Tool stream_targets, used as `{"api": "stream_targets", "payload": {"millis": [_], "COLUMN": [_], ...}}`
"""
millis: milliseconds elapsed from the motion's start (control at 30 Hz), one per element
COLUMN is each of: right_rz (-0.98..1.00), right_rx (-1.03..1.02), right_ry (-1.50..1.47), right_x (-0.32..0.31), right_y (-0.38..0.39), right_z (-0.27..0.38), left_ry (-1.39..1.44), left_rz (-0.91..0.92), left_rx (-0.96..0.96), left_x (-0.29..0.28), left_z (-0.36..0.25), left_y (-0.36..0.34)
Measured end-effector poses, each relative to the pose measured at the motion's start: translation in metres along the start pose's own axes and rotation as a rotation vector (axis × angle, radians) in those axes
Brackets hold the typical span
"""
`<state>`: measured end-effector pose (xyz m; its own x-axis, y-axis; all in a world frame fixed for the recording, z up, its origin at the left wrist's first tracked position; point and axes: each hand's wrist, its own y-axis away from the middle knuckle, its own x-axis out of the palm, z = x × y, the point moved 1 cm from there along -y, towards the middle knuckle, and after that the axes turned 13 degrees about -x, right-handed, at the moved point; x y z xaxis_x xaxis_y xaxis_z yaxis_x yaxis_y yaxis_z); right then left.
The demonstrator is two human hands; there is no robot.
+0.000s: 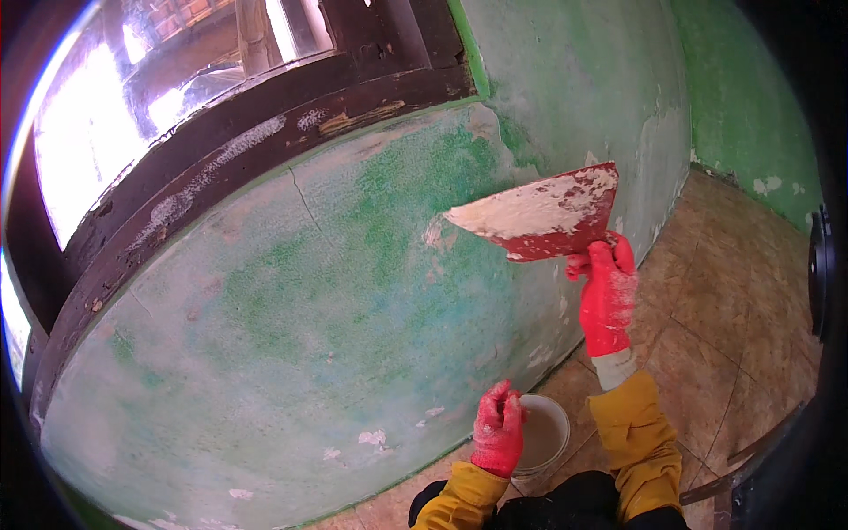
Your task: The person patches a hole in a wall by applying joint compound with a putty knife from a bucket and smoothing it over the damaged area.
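My right hand point(609, 296), in a red rubber glove, grips a wide red putty spreader point(583, 225) by its lower right side. Pale putty point(539, 205) coats much of its face. The blade's left tip reaches a small patch of whitish filler point(434, 231) on the worn green wall point(353, 265); whether they touch I cannot tell. My left hand point(499, 430), also red-gloved, is closed with its fingers curled together in front of the wall. What it holds, if anything, is hidden. Just beside it, partly covered by it, a white bucket point(565, 433) stands on the floor.
A dark wooden window frame point(265, 132) runs above the wall at upper left. Brown tiles point(707, 309) cover the floor at right, up to another green wall point(751, 106). A dark round object point(820, 274) shows at the right edge, with a curved dark bar point(715, 486) below.
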<state>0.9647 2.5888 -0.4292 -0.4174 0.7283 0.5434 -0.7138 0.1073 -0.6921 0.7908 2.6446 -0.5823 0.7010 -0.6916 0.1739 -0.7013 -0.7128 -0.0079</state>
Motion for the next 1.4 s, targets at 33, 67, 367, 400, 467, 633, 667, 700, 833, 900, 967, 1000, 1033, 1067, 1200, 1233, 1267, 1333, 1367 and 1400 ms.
{"api": "stream_targets", "payload": {"millis": [33,67,367,400,467,633,667,700,833,900,967,1000,1033,1067,1200,1233,1267,1333,1367,1400], "right_rz": [0.026,0.028,0.078,0.069,0.061,0.121,0.12,0.096,0.092,0.089,0.087,0.091,0.095,0.095,0.07,0.064,0.065,0.065,0.064,0.057], "right_rx": [-0.029,-0.033,0.097,0.094,0.093,-0.014,-0.012,-0.005,-0.011,-0.019,-0.029,-0.028,-0.028,-0.028,-0.01,-0.005,-0.005,-0.011,-0.012,-0.023], "right_ry": [0.024,0.028,0.208,0.181,0.158,0.024,0.019,0.033,0.047,0.069,0.092,0.095,0.097,0.096,0.102,0.105,0.104,0.098,0.097,0.065], "right_x": [-0.001,-0.001,0.009,0.013,0.019,0.014,0.016,0.018,0.019,0.021,0.021,0.02,0.019,0.02,0.021,0.021,0.021,0.023,0.022,0.022], "right_y": [-0.002,-0.004,-0.02,-0.02,-0.019,-0.016,-0.014,-0.012,-0.01,-0.01,-0.011,-0.011,-0.012,-0.012,-0.011,-0.011,-0.012,-0.012,-0.013,-0.013], "right_z": [0.006,0.012,0.045,0.049,0.05,0.017,0.014,0.012,0.005,0.006,0.006,0.004,0.003,0.002,-0.003,-0.005,-0.005,-0.004,-0.005,-0.007], "left_ry": [-0.011,-0.017,-0.041,-0.038,-0.03,-0.034,-0.044,-0.048,0.0,-0.002,-0.035,-0.033,-0.041,-0.051,-0.034,-0.037,-0.039,-0.036,-0.035,-0.037], "left_rz": [-0.002,0.002,0.006,0.007,0.002,0.025,0.023,0.019,0.025,0.026,0.029,0.029,0.027,0.024,0.023,0.025,0.028,0.03,0.036,0.037], "left_rx": [0.01,0.017,0.002,0.003,-0.003,0.029,0.041,0.043,0.0,-0.001,0.035,0.036,0.044,0.053,0.031,0.024,0.017,0.02,0.024,0.026], "left_x": [-0.001,-0.001,0.0,-0.001,-0.003,-0.003,-0.004,-0.006,-0.006,-0.007,-0.009,-0.009,-0.009,-0.009,-0.008,-0.008,-0.008,-0.009,-0.009,-0.009], "left_z": [0.0,0.002,0.005,0.004,0.005,0.002,0.001,0.001,0.002,0.003,0.005,0.006,0.007,0.007,0.003,0.001,0.001,0.003,0.005,0.005], "left_y": [0.0,-0.001,-0.003,-0.003,-0.003,0.0,0.0,0.0,0.0,0.0,-0.001,-0.001,-0.002,-0.002,0.0,0.0,0.0,-0.001,-0.002,-0.002]}}
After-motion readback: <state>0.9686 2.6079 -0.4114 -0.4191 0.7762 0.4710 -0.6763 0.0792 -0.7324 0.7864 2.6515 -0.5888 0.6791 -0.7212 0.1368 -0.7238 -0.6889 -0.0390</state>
